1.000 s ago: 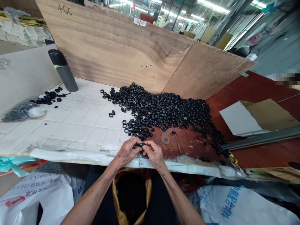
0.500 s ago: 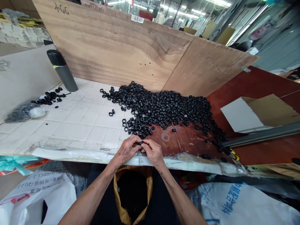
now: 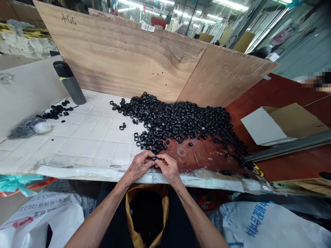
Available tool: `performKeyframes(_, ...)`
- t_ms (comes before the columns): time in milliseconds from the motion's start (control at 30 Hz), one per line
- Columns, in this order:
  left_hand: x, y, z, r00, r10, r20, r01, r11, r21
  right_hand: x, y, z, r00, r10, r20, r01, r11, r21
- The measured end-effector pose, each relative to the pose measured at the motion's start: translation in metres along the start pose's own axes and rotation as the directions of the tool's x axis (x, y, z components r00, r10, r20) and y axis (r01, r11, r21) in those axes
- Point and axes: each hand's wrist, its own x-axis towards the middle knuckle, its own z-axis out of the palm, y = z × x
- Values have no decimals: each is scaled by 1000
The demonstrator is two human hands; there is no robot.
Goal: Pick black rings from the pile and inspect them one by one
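Between my fingertips, just above the table's front edge, is a small black ring-like part (image 3: 154,158). My left hand (image 3: 141,165) pinches it from the left. From the right, my right hand (image 3: 168,167) closes its thumb and fingers on the same part. Right behind my hands lies a large heap of black ring-shaped parts (image 3: 178,119), spread over the white and red-brown tabletop. Below my hands, a yellow-brown bag (image 3: 128,213) hangs open at my lap with dark contents that I cannot make out.
A dark grey flask (image 3: 73,89) stands at the back left. Near it are small black pieces (image 3: 57,112) and a clear plastic bag of dark parts (image 3: 24,128). A plywood board (image 3: 124,58) closes the back. An open cardboard box (image 3: 269,127) and a metal bar (image 3: 289,146) are at right.
My hands stay almost in place, both still pinching the small black part, which shows a little more between the fingertips. The camera view has shifted slightly.
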Motion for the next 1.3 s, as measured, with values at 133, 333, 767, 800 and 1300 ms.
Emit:
performKeyframes(133, 0, 2, -2, 998, 70, 11, -70, 993, 96, 1, 0, 0, 1000, -8, -7, 8, 1000, -20)
performKeyframes(333, -1, 5, -3, 993, 118, 0, -116, 982, 147, 2, -2, -2, 998, -66, 14, 67, 995, -73)
performKeyframes(767, -2, -2, -2, 997, 70, -17, -69, 994, 87, 0, -3, 14, 988, 87, -126, -98, 991, -88)
performKeyframes(800, -2, 0, -3, 995, 97, -8, -95, 989, 110, 0, -1, 14, 985, 109, -130, -125, 985, -118)
performKeyframes(1300, -3, -1, 0, 1000, -9, -7, 8, 996, -85, -4, -11, 14, 986, 59, -156, -79, 989, -128)
